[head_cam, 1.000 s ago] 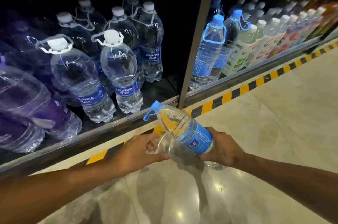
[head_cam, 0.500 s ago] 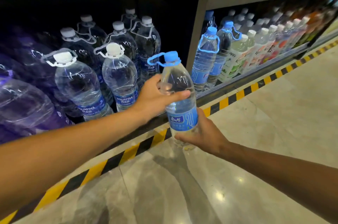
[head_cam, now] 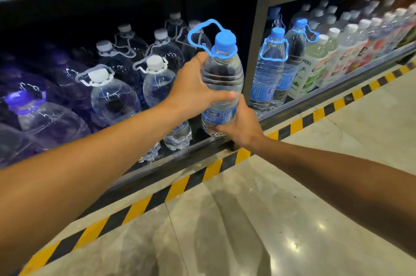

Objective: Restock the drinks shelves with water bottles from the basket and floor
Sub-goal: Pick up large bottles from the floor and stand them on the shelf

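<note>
A clear water bottle (head_cam: 221,73) with a blue cap, blue carry loop and blue label stands upright in both my hands, over the front edge of the bottom shelf (head_cam: 180,163). My left hand (head_cam: 193,86) grips its upper body from the left, thumb across the front. My right hand (head_cam: 238,124) holds its base from below and the right. Just right of it, past the black upright post (head_cam: 256,34), stand two matching blue-capped bottles (head_cam: 269,68).
Large white-capped water jugs (head_cam: 112,95) fill the left bay, with purple-tinted jugs (head_cam: 45,118) at the far left. Smaller drink bottles (head_cam: 337,50) line the right bay. A yellow-black hazard strip (head_cam: 157,194) runs along the shelf foot on glossy tile floor (head_cam: 247,219).
The bottle went from tilted low over the floor to upright, and both hands have lifted it up and forward to the shelf edge. The view has moved closer to the shelves.
</note>
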A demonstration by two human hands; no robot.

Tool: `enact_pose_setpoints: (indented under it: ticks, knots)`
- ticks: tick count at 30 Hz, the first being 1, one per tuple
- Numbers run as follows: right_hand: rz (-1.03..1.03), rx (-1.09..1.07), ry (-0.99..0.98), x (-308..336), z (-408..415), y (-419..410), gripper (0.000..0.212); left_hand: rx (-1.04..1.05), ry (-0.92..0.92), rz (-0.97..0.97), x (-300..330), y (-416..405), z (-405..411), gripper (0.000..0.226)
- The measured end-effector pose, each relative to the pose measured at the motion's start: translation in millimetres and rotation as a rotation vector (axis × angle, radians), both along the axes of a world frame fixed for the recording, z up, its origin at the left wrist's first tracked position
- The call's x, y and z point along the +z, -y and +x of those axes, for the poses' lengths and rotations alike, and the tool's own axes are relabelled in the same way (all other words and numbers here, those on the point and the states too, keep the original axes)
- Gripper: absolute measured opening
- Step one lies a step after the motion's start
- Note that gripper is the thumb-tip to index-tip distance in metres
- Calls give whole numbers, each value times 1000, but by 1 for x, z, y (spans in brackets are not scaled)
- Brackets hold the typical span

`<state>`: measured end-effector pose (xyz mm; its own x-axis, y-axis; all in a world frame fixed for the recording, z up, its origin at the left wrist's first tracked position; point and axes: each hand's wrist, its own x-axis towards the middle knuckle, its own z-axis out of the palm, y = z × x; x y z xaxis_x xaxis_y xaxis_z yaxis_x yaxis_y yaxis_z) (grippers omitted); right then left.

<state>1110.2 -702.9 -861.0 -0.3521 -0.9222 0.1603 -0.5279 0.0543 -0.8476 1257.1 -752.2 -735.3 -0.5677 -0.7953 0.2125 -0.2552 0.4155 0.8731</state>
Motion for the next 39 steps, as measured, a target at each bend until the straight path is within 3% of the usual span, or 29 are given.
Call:
enact_pose_setpoints:
  ticks: [6,9,13,18,22,26,30,35,39]
  knots:
    - [-31,-92,129,-8,8,31,81,76,41,0,-4,11,-10,69]
    - [62,-54,36,-11,3,40,89,89,23,77,-16,24,-14,70]
    - [184,-1,-68,-18,-4,47,94,134,57,41,-29,40,-22,77]
    - [237,-2,-71,-37,-3,51,90,130,104,95,-52,50,-28,88]
    - [274,18,-156,-42,-7,60,85,166,137,56,-65,56,-29,81]
    - [276,15,-186,-44,-8,63,84,251,80,16,-75,53,-39,89]
    - [213,23,-28,-49,-5,60,86,316,33,-45,-82,46,-50,85]
    - [149,25,202,-54,4,60,102,297,66,-26,-76,51,-41,80]
    - [186,56,179,-55,-1,60,100,273,91,13,-71,49,-41,79]
